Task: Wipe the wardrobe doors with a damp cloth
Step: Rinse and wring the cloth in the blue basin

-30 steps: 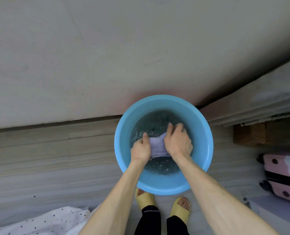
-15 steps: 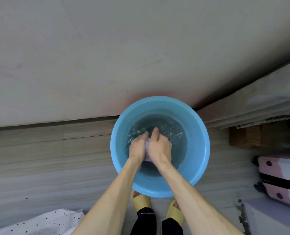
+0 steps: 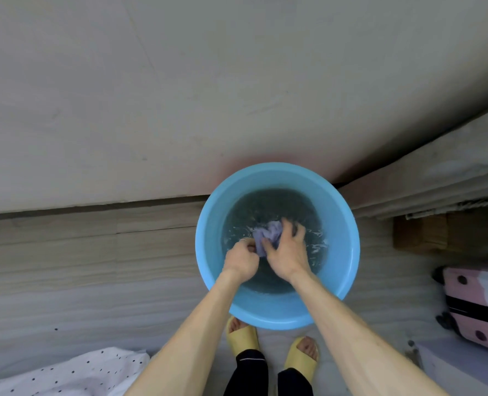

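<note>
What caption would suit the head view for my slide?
Left hand and right hand grip a purple cloth in a blue basin of water.

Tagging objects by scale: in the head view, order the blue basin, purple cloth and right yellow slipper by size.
1. blue basin.
2. purple cloth and right yellow slipper look alike; the cloth is bunched and partly hidden, so unranked.

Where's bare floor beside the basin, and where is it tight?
Bare floor: left of the blue basin, between wardrobe and dotted fabric. Crowded right: brown box, pink suitcase. Left hand and right hand grip the cloth in the basin.
</note>
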Available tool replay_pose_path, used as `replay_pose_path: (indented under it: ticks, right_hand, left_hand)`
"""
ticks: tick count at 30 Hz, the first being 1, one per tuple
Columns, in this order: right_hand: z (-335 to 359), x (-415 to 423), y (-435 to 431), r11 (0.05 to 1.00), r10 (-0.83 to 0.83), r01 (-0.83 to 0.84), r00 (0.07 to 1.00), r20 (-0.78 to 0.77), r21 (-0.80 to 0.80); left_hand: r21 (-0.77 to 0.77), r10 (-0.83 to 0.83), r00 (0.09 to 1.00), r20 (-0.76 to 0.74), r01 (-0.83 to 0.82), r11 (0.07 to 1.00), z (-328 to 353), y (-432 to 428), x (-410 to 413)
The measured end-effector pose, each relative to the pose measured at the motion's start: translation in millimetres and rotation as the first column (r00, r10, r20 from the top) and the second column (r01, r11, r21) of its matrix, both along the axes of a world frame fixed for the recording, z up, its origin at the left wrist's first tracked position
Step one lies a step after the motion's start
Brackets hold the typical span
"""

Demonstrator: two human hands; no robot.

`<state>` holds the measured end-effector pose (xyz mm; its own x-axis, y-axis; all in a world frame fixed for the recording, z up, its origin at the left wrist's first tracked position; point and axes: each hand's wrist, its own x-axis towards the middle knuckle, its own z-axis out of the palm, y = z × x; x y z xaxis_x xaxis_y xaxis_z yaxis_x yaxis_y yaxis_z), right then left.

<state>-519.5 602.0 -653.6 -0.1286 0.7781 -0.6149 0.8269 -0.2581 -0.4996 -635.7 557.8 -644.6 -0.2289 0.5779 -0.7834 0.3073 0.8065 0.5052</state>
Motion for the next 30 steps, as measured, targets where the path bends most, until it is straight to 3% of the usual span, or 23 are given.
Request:
replay_pose_path:
  ticks: [3,6,9,11,14,18,21,26,30]
  right_hand:
    - [6.8,3.9,-3.9,0.993,-0.028,0.019,0.997,-0.076,-0.119]
    - [20.2,18.2,-5.9,0.983,-0.124,0.114,0.990,-0.064,-0.142]
    - [37.7,36.3,-6.3,0.956,-0.274,0.260,0.957,-0.092,-0.137]
    - [46.0,46.7,-6.3,0.947,-0.302,0.288,0.950,-0.081,-0.144]
    - [51.3,55.2,-4.0,0.923,-0.372,0.351,0.918,-0.135,-0.158]
    - [50.5,57.4,-3.5,0.870,-0.492,0.453,0.822,-0.288,-0.195]
    - [50.3,59.1,-6.5,0.837,-0.547,0.490,0.751,-0.371,-0.242]
    - [43.4,63.8,-6.4,0.948,-0.311,0.318,0.924,-0.223,-0.008]
    - [47.6,54.7,-5.8,0.969,-0.244,0.247,0.960,-0.136,0.005]
  left_hand:
    - [-0.001,-0.329,0.919,-0.217,0.337,0.941,5.0,-5.1,-4.3]
    - [-0.029,-0.520,0.707,-0.480,0.579,0.814,13.4,-20.6,-11.5]
    - [-0.031,-0.527,0.465,-0.711,0.728,0.685,16.1,-37.4,-20.5]
    - [-0.001,-0.462,0.395,-0.794,0.759,0.651,6.9,-45.6,-28.2]
    - [0.039,-0.447,0.409,-0.796,0.770,0.636,3.6,-52.5,-31.2]
    - [0.088,-0.379,0.480,-0.791,0.703,0.706,7.0,-52.1,-24.2]
    - [0.078,-0.318,0.458,-0.830,0.660,0.747,4.8,-52.6,-23.8]
    - [0.144,-0.244,0.525,-0.816,0.591,0.794,0.4,-53.3,-21.2]
    - [0.146,-0.234,0.539,-0.809,0.570,0.808,-2.0,-53.5,-21.4]
